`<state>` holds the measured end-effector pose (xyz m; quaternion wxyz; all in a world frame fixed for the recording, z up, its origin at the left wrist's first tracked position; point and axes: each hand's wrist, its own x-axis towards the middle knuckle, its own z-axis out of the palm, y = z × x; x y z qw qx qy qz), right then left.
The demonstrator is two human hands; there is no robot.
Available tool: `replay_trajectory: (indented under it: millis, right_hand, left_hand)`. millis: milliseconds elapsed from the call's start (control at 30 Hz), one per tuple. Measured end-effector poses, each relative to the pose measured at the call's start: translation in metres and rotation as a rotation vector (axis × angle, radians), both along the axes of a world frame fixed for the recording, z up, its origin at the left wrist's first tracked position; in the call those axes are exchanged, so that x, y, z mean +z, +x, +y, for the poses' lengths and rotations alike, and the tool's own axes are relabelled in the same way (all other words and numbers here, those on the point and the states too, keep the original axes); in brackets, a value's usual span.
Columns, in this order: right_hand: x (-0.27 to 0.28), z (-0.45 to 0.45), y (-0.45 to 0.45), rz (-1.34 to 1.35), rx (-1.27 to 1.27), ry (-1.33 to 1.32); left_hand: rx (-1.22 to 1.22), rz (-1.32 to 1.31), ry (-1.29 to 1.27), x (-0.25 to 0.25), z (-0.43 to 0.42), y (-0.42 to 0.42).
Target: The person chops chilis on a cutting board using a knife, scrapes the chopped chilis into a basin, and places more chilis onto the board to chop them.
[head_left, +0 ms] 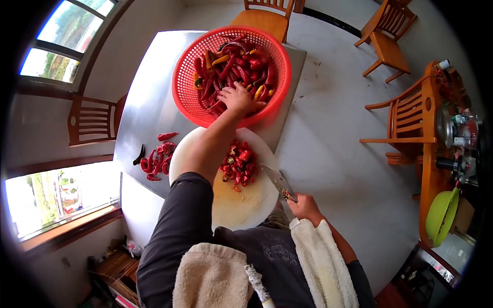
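Note:
My left hand (240,99) reaches into a red plastic basket (181,97), its fingers apart on the peppers. Red chili peppers (237,64), with a few yellow and dark ones among them, fill the basket. In my right hand (306,207) is a kitchen knife (277,180); bits of pepper and seeds cling to its blade, which lies over the right edge of a round cutting board (236,208). Chopped red pepper (240,165) is heaped on the board, partly behind my left forearm. Left of the board lie several whole red peppers (157,158) and a dark green one (139,155).
Basket and board rest on a metal table (149,82). Wooden chairs (264,21) stand around, and a wooden table (427,169) at the right holds a green basin (442,218). A towel (210,274) hangs around my neck; a burning cigarette (258,285) shows at the bottom.

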<state>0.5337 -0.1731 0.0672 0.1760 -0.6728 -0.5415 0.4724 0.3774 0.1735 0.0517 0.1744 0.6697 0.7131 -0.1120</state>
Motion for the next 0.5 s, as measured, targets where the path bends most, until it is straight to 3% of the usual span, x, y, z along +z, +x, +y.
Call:
replay_trajectory:
  millis: [233, 267, 367, 500]
  right_hand:
    - [-0.006, 0.014, 0.013, -0.013, 0.033, -0.010]
    - [-0.004, 0.016, 0.014, -0.012, 0.036, -0.005]
    - [-0.009, 0.017, 0.019, -0.012, 0.042, 0.007]
    - [-0.008, 0.023, 0.024, 0.012, 0.027, -0.027]
  left_hand:
    - [-0.050, 0.056, 0.074, -0.030, 0.012, -0.010]
    - [-0.064, -0.028, 0.188, -0.034, 0.014, -0.017]
    - [-0.122, -0.015, 0.177, -0.021, 0.012, -0.024]
    - [-0.007, -0.023, 0.155, -0.026, 0.014, -0.020]
